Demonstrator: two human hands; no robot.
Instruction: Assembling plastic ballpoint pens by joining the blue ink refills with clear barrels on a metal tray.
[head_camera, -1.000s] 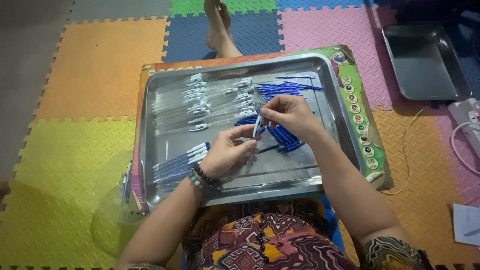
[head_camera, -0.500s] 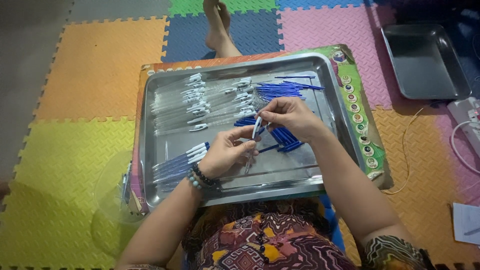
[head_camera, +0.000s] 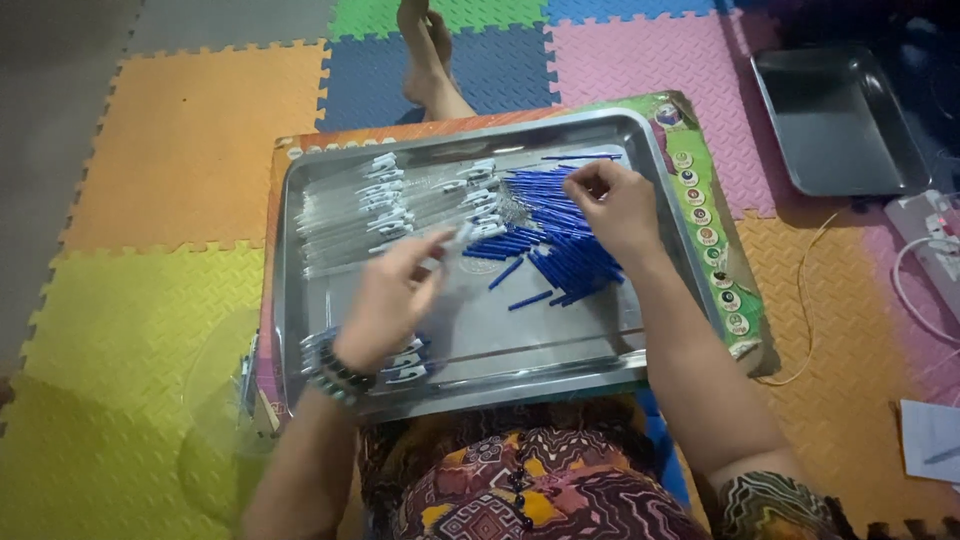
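A large steel tray (head_camera: 300, 310) rests on a flat cardboard box on my lap. It holds a row of clear pen barrels with white caps (head_camera: 360, 215), a heap of blue pen refills (head_camera: 555, 235) and some assembled pens (head_camera: 405, 365) at the near left. My left hand (head_camera: 390, 300) hovers over the tray's middle, fingers closed on a clear pen (head_camera: 455, 240). My right hand (head_camera: 615, 205) reaches into the blue refill heap, fingertips pinched at its far end; whether it grips a refill cannot be made out.
A second, empty dark tray (head_camera: 840, 125) lies on the foam mat at the far right. A white power strip (head_camera: 935, 245) with cables sits at the right edge. A bare foot (head_camera: 425, 50) rests beyond the tray. A clear plastic bag (head_camera: 215, 400) lies at my left.
My hands, together at the tray's centre before, have separated. The left hand moved left with the pen, and the right hand moved up to the blue refill heap.
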